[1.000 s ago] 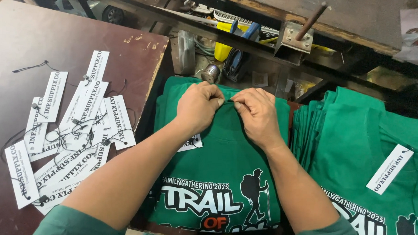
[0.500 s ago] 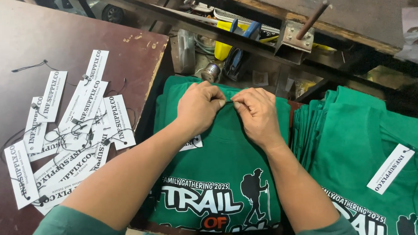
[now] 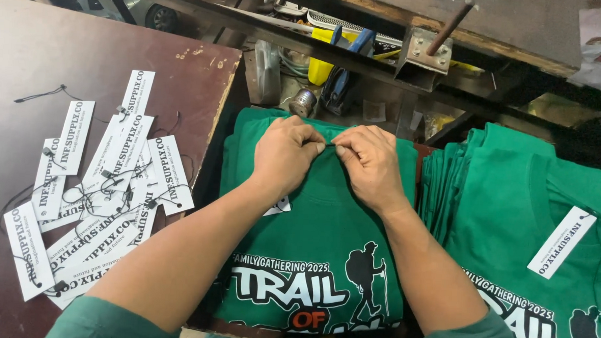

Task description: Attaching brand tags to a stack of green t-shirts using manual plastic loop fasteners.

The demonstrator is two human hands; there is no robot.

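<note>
Very little has changed. The left hand point(image 3: 284, 155) and right hand point(image 3: 369, 164) have closed in slightly on each other at the collar of the green shirt point(image 3: 317, 251), fingertips now meeting on a thin dark string (too fine to make out clearly). Off to the right of the right hand, the white tag point(image 3: 562, 241) on the shirt stack point(image 3: 515, 199) sits a touch lower in view.
</note>
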